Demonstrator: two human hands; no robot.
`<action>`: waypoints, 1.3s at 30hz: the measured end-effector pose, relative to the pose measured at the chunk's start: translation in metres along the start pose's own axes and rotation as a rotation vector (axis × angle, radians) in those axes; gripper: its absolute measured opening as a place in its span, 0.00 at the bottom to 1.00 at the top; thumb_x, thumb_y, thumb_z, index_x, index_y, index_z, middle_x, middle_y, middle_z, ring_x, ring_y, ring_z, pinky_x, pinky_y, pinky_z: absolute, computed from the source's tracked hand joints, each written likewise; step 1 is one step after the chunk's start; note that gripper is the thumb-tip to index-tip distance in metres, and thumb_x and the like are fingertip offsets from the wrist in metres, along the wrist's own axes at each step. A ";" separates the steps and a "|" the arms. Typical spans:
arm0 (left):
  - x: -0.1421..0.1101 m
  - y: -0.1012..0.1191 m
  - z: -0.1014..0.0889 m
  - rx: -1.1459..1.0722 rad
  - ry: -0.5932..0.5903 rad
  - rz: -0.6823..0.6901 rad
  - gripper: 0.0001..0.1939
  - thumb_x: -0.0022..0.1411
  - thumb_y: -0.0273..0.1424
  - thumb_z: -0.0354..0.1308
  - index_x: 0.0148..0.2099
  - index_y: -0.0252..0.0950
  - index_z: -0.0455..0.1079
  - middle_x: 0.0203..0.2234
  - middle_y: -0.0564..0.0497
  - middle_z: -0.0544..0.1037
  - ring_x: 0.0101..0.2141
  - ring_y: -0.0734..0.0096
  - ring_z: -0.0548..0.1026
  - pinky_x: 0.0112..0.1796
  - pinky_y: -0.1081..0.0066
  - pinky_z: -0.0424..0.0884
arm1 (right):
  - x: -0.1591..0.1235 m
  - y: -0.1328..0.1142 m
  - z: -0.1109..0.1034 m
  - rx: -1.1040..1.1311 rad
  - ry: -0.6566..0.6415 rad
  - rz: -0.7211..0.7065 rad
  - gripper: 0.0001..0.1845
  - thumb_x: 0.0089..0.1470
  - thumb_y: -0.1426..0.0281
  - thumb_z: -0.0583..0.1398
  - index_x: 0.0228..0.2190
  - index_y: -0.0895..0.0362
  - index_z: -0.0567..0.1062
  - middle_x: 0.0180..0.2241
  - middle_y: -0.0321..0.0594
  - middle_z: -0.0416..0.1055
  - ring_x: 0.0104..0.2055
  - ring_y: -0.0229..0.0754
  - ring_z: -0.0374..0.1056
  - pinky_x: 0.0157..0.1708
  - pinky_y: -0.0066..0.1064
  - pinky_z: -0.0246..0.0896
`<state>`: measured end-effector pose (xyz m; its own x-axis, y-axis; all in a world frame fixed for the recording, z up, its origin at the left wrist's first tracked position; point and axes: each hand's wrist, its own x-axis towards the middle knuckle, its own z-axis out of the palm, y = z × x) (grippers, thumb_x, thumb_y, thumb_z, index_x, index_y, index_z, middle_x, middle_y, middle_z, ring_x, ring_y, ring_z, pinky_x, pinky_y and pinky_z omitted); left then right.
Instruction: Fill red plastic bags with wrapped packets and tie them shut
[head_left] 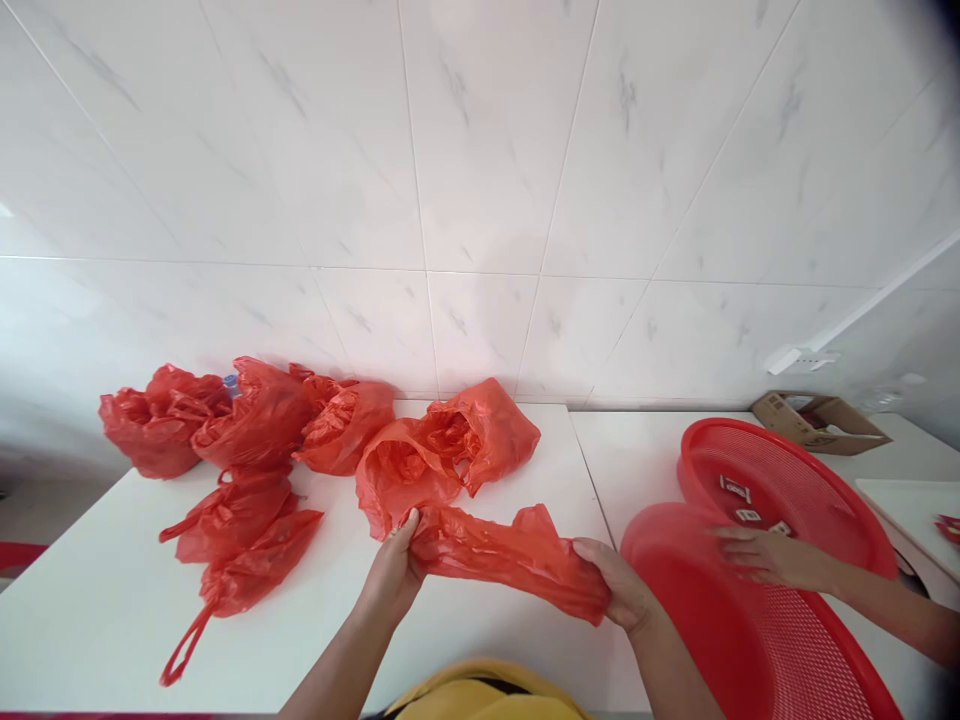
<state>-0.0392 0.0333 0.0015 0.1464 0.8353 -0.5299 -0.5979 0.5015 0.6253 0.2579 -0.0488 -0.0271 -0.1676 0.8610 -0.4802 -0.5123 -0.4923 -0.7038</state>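
Both my hands hold one crumpled red plastic bag (502, 553) stretched between them just above the white table (90, 610). My left hand (394, 575) pinches its left end, fingers closed. My right hand (619, 590) grips its right end, fingers wrapped round the plastic. Right behind the held bag lies an open red bag (442, 450). Several more red bags (232, 440) lie in a heap at the left of the table, some with their handles loose toward the front edge.
Another person's hand (757, 555) reaches in from the right over a red mesh basket (750, 640). A second red basket (795, 480) behind it holds small packets. A cardboard box (817, 420) stands at the back right. A tiled wall rises behind the table.
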 end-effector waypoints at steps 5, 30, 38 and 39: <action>-0.024 0.012 0.020 0.312 -0.123 0.153 0.12 0.58 0.39 0.61 0.38 0.35 0.72 0.30 0.49 0.78 0.31 0.67 0.75 0.33 0.71 0.72 | -0.013 -0.033 0.036 -0.104 0.446 -0.244 0.11 0.47 0.59 0.62 0.28 0.55 0.75 0.29 0.39 0.74 0.32 0.43 0.68 0.35 0.33 0.65; -0.008 -0.016 0.005 0.344 -0.017 -0.091 0.17 0.52 0.39 0.65 0.41 0.34 0.71 0.34 0.44 0.82 0.33 0.59 0.80 0.31 0.67 0.76 | -0.033 0.007 -0.021 -1.012 0.978 -0.498 0.26 0.52 0.57 0.54 0.50 0.56 0.69 0.52 0.51 0.67 0.55 0.54 0.62 0.53 0.45 0.58; -0.010 -0.016 0.005 0.400 0.011 -0.113 0.17 0.51 0.37 0.66 0.42 0.35 0.70 0.33 0.45 0.82 0.31 0.60 0.80 0.28 0.68 0.75 | -0.068 0.026 -0.080 -1.400 1.065 -0.128 0.29 0.52 0.62 0.52 0.53 0.64 0.67 0.49 0.59 0.70 0.51 0.60 0.66 0.46 0.46 0.62; -0.010 -0.016 0.007 0.409 0.012 -0.119 0.17 0.52 0.37 0.66 0.42 0.35 0.70 0.33 0.45 0.82 0.31 0.59 0.80 0.27 0.68 0.75 | -0.068 0.030 -0.082 -1.371 1.033 -0.088 0.27 0.52 0.64 0.52 0.52 0.63 0.68 0.46 0.59 0.73 0.48 0.60 0.69 0.44 0.45 0.63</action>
<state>-0.0259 0.0184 0.0006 0.1854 0.7645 -0.6173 -0.2150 0.6446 0.7337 0.3233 -0.1326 -0.0585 0.6715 0.7270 -0.1435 0.6412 -0.6671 -0.3793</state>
